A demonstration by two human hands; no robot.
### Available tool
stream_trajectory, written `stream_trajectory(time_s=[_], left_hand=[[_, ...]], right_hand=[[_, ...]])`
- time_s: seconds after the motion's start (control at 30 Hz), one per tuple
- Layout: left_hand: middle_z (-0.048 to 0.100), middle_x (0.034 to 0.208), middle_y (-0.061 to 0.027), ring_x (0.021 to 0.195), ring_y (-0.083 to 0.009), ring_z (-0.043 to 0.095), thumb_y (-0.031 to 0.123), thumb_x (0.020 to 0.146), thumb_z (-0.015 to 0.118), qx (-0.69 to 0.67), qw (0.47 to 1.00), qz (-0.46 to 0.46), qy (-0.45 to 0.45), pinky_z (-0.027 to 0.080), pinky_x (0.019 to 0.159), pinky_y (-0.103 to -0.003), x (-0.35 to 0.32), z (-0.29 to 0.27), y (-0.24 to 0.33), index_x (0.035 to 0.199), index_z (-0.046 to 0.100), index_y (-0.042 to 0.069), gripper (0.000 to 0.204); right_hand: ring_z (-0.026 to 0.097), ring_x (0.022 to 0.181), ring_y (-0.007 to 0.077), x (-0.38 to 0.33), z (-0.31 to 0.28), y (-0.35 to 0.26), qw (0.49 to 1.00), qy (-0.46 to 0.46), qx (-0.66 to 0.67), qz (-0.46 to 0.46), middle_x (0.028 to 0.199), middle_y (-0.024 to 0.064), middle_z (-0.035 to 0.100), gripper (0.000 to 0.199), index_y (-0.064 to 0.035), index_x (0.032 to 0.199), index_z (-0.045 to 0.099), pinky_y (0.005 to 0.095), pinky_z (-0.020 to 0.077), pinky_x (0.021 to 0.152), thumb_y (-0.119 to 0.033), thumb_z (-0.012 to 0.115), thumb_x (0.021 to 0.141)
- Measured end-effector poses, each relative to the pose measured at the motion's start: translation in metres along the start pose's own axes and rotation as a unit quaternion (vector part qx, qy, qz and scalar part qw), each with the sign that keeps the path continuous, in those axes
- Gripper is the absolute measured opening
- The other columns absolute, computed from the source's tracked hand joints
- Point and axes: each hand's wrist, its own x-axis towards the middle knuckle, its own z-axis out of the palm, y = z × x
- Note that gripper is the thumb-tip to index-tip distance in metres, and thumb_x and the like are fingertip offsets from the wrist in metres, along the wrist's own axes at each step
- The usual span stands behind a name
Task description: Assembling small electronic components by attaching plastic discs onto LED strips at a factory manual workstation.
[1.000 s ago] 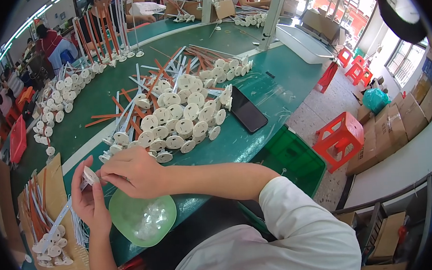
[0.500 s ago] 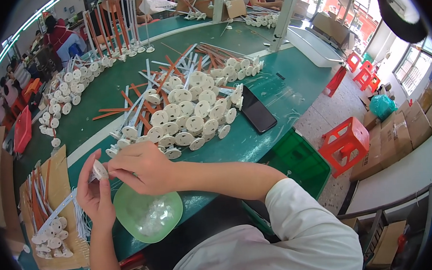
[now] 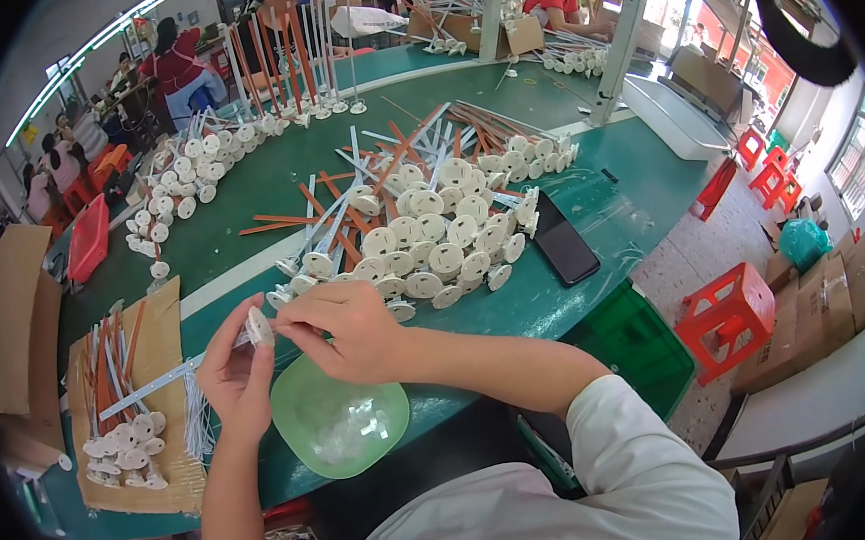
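My left hand (image 3: 235, 384) is closed on a white round disc (image 3: 259, 326), held tilted between thumb and fingers. A pale flat strip (image 3: 150, 388) with small holes runs from that hand toward the lower left, apparently joined to the disc. My right hand (image 3: 351, 326) is pinched at the disc's right side; whatever its fingertips hold is too small to make out. Just below both hands sits a light green bowl (image 3: 298, 420) with small clear pieces (image 3: 358, 426) in it. Beyond the hands lies a big heap of similar white discs (image 3: 430, 240) on grey and orange strips.
A cardboard sheet (image 3: 176, 469) at left carries more disc-ended strips, beside a bundle of white cords (image 3: 197, 417). A black phone (image 3: 563, 241) lies right of the heap. A green crate (image 3: 644, 351) and red stool (image 3: 725, 320) stand at right. Co-workers sit across the table.
The whole view has shifted, so everything sits farther right in the picture. Both hands stay together at the disc, with the right fingertips still against its side.
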Motion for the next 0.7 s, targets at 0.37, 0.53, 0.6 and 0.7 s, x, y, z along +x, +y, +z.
stream_trajectory(time_s=[0.37, 0.53, 0.6, 0.7], left_hand=[[0.055, 0.137, -0.0201, 0.115, -0.0203, 0.06, -0.003, 0.09, 0.062, -0.032, 0.999, -0.021, -0.016, 0.047, 0.097, -0.032, 0.0005, 0.0005, 0.0007, 0.14, 0.049, -0.005, 0.051], [0.055, 0.138, -0.0215, 0.115, -0.021, 0.06, 0.0, 0.092, 0.061, -0.01, 1.0, -0.006, -0.001, 0.047, 0.098, -0.033, 0.0007, -0.0012, -0.004, 0.14, 0.048, -0.005, 0.05], [0.055, 0.138, -0.0217, 0.115, -0.021, 0.06, 0.001, 0.092, 0.061, -0.009, 1.0, -0.005, -0.004, 0.047, 0.099, -0.033, 0.0005, -0.001, -0.0046, 0.14, 0.048, -0.006, 0.05], [0.055, 0.137, -0.0221, 0.116, -0.0208, 0.06, 0.003, 0.093, 0.061, -0.014, 1.0, -0.012, -0.011, 0.046, 0.101, -0.034, -0.0001, -0.0027, -0.0059, 0.14, 0.047, -0.006, 0.05]], right_hand=[[0.064, 0.058, 0.02, 0.0001, 0.0002, 0.0053, 1.0, 0.002, -0.01, 0.001, 0.075, 0.0078, 0.067, 0.01, -0.0013, 0.091, 0.067, 0.0296, 0.0479, 0.052, 0.0, 0.071, 0.081], [0.061, 0.058, 0.023, -0.0015, 0.0031, 0.002, 1.0, 0.009, 0.024, 0.013, 0.073, 0.0079, 0.065, 0.007, -0.0031, 0.087, 0.066, 0.0347, 0.0466, 0.053, -0.001, 0.068, 0.08], [0.061, 0.058, 0.023, -0.0021, 0.0024, 0.0011, 0.999, 0.009, 0.025, 0.022, 0.074, 0.008, 0.065, 0.007, -0.0031, 0.087, 0.066, 0.0345, 0.0466, 0.053, -0.001, 0.068, 0.081], [0.061, 0.058, 0.023, -0.0016, 0.0031, 0.001, 0.999, 0.008, 0.032, 0.029, 0.074, 0.0084, 0.065, 0.006, -0.0031, 0.087, 0.066, 0.0347, 0.0466, 0.054, -0.002, 0.068, 0.081]])
